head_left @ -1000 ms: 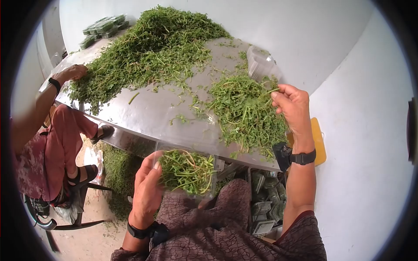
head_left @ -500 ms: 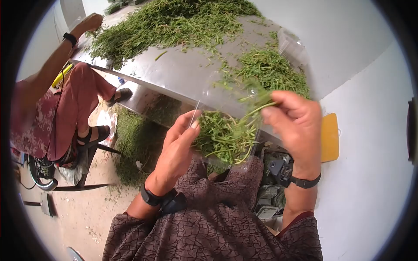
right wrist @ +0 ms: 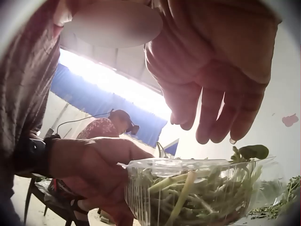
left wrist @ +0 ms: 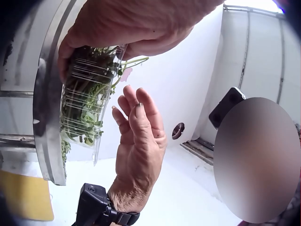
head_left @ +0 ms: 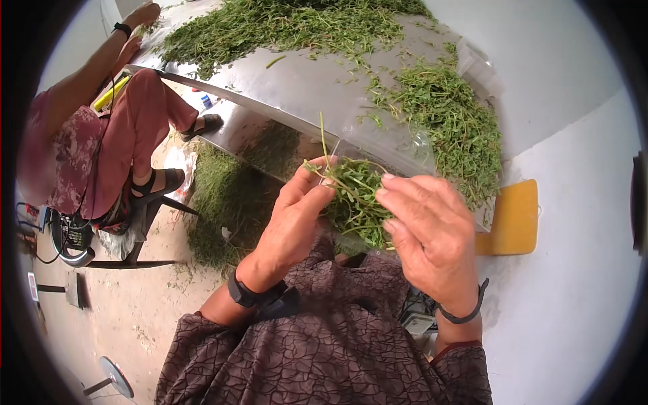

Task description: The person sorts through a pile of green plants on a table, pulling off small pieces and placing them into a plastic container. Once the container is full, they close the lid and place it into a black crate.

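My left hand (head_left: 287,223) grips a clear plastic clamshell box (right wrist: 141,195) by its side, the thumb along the rim. Leafy green stems (head_left: 354,192) fill the box, and one long stem sticks up past the left fingers. Over the box's right side hovers my right hand (head_left: 432,236), its fingers loosely extended and close together. In the right wrist view those fingers point down just above the greens, with nothing between them. From the left wrist camera the right hand (left wrist: 141,141) appears beside the ribbed box wall, palm facing it.
A metal table (head_left: 317,88) carries a big pile of greens (head_left: 283,30) and a smaller pile (head_left: 449,121) near empty clear boxes (head_left: 476,67). Another person (head_left: 74,135) sits at the left. More greens (head_left: 223,202) lie below. A yellow board (head_left: 516,219) stands at the right.
My right hand has come from the smaller pile to the box with a few stems and let them go there. The left hand has moved right with the box.
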### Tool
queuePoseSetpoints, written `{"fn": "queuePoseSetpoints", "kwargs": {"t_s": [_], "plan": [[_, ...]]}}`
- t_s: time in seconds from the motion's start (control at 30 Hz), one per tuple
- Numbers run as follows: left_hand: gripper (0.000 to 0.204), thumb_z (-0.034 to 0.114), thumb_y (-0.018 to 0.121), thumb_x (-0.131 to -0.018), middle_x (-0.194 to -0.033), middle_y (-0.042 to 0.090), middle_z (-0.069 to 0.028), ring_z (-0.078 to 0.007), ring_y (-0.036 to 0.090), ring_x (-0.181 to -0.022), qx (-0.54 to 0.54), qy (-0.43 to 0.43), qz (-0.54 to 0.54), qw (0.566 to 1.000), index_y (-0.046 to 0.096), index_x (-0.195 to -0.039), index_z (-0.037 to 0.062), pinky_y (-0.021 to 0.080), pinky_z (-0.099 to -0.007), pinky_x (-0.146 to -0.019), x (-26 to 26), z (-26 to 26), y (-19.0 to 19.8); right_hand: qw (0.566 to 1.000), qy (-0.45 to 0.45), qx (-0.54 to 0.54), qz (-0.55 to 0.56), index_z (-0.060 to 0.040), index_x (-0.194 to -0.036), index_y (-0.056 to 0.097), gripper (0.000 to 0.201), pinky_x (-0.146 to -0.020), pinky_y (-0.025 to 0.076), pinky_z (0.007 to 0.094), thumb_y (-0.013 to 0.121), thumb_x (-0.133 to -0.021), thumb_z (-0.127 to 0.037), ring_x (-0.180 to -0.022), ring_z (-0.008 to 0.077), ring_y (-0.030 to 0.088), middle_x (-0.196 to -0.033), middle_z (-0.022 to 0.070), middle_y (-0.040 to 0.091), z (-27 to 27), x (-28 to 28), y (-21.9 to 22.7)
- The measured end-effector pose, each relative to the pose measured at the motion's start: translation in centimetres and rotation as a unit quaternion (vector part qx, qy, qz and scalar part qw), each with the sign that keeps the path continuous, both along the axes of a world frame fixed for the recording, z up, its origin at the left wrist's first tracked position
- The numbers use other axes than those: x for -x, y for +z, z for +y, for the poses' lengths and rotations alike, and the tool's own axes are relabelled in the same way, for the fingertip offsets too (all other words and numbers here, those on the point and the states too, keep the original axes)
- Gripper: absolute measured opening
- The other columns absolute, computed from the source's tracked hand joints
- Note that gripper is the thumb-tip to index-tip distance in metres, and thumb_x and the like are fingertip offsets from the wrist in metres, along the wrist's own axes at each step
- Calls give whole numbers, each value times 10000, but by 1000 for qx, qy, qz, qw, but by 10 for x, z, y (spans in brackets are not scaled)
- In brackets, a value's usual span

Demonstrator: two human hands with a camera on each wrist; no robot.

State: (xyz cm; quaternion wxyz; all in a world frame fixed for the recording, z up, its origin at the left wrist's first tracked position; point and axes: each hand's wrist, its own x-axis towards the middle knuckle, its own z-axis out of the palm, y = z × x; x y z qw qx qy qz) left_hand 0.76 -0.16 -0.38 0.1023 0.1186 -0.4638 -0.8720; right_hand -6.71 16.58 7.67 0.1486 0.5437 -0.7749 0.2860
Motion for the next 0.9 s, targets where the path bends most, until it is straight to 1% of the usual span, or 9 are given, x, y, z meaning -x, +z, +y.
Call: {"fn": "queuePoseSetpoints", "kwargs": {"t_s": [0.1,0.23,0.33,0.4,0.6,0.63,0.73,0.8,0.9], "plan": [[384,50,412,-908,-1195,558,-91,-161,547,-1073,39,-2,-6,999,441,-1289,8,443,-309,-924,-1,2,-1,1000,0,-1,11,-33,-1003,661,360,-801,483,376,718,-649,3,-944,264,590,-1049,93,646,2,-5,-1],[390,62,429,-911,-1205,553,-73,-136,532,-1069,14,-19,-2,1000,444,-1299,24,428,-290,-923,-7,4,5,999,-3,-11,47,-33,-1018,661,358,-817,473,373,689,-667,28,-974,268,586,-1088,90,642,6,-1,10],[394,77,459,-928,-1203,549,-41,-101,506,-1059,77,-59,-14,995,439,-1319,34,408,-264,-911,-12,4,10,996,17,-29,82,-32,-1026,662,359,-834,465,379,667,-675,45,-994,280,582,-1119,92,636,5,7,25],[346,112,469,-953,-1095,546,-3,-74,465,-994,100,-79,20,992,456,-1290,37,385,-244,-892,-12,6,6,997,32,-29,65,-31,-1041,655,413,-856,475,388,645,-649,98,-1046,317,574,-1144,103,639,0,12,29],[396,172,494,-956,-1048,529,18,-70,458,-930,91,-126,2,988,434,-1329,55,398,-235,-849,-23,8,6,987,118,-78,81,-60,-1040,660,326,-905,434,420,657,-723,15,-1098,304,556,-1136,72,648,-15,25,17],[398,168,493,-954,-1026,527,17,-69,457,-908,128,-144,-8,981,432,-1330,53,402,-238,-833,-24,5,5,987,118,-79,79,-60,-1040,660,326,-905,434,420,657,-723,15,-1098,304,556,-1136,72,648,-16,26,15],[397,160,491,-950,-991,522,16,-68,453,-874,158,-168,-16,973,432,-1327,48,407,-244,-806,-26,4,9,982,134,-101,82,-51,-990,677,279,-905,430,431,678,-714,-12,-1097,302,557,-1085,71,663,-19,29,7],[395,157,490,-948,-979,519,15,-68,451,-861,153,-176,-12,972,435,-1324,46,408,-248,-795,-25,3,9,984,144,-81,70,-34,-844,668,148,-907,423,399,663,-700,0,-1069,291,548,-934,86,666,-19,32,4],[373,140,481,-952,-1010,533,11,-67,464,-898,171,-199,5,965,448,-1311,45,410,-247,-825,-23,2,4,982,133,-113,73,-19,-729,644,61,-884,431,392,674,-677,-11,-1002,286,565,-805,93,633,-17,32,5]]}}
